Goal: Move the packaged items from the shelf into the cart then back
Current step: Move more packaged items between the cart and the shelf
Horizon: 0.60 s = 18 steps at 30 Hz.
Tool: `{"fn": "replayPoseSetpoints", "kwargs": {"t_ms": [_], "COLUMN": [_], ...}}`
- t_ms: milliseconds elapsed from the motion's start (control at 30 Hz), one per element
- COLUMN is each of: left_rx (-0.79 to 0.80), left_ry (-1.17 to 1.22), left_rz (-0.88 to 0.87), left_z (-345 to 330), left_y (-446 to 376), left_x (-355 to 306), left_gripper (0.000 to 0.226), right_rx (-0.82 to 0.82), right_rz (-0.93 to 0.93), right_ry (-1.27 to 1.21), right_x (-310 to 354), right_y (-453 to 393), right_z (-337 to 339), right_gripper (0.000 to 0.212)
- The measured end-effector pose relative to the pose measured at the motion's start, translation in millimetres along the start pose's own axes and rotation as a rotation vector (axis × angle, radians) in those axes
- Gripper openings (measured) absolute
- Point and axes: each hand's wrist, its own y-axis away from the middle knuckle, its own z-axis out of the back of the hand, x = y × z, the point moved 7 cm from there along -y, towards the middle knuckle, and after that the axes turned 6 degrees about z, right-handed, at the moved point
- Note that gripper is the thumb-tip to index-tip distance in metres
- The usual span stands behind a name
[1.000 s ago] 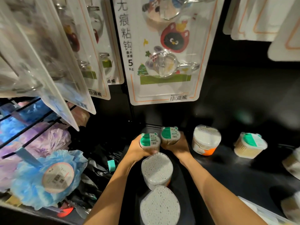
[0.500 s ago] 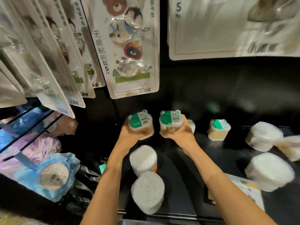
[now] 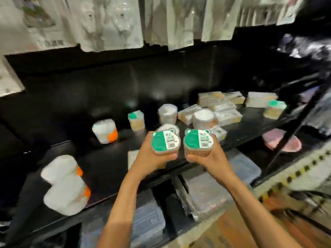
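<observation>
My left hand (image 3: pixel 152 158) grips a small clear tub with a green-and-white bear-eared lid (image 3: pixel 165 141). Beside it, my right hand (image 3: pixel 209 156) grips a matching green-lidded tub (image 3: pixel 198 141). Both tubs are held upright, side by side, above the front part of the black shelf (image 3: pixel 107 163). More tubs stay on the shelf: a third green-lidded one (image 3: pixel 136 119) further back, another green-lidded one (image 3: pixel 274 109) at the far right, and white round tubs with orange bases (image 3: pixel 104 130) to the left. No cart is in view.
Flat clear packets (image 3: pixel 222 102) lie stacked at the shelf's back right. White hanging blister cards (image 3: pixel 107 24) line the top. Two large white tubs (image 3: pixel 64 185) sit at the front left. Clear boxes (image 3: pixel 202 194) fill the lower shelf; striped floor tape (image 3: pixel 295 174) runs at right.
The view has swung right and pulled back. Both hands have lifted their green-lidded tubs off the shelf and drawn them toward me, away from the back of the shelf.
</observation>
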Motion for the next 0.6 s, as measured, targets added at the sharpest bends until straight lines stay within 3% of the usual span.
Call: {"fn": "replayPoseSetpoints", "kwargs": {"t_ms": [267,467,600], "left_rx": [0.459,0.786,0.899], "left_ry": [-0.014,-0.005,-0.025], "left_rz": [-0.032,-0.115,-0.161], "left_z": [-259.4,-415.5,-493.9], "left_y": [54.3,115.0,138.9], "left_x": [-23.8,-62.5,-84.8], "left_gripper": [0.073,0.064,0.064], "right_rx": [-0.311,-0.612,-0.784], "right_rz": [-0.105,-0.168,-0.225], "right_ry": [0.152,0.177,0.182], "right_x": [-13.6,-2.2,-5.0], "right_y": [165.2,277.6,339.2], "right_z": [222.2,332.0,392.2], "right_gripper": [0.074,0.068,0.076]}}
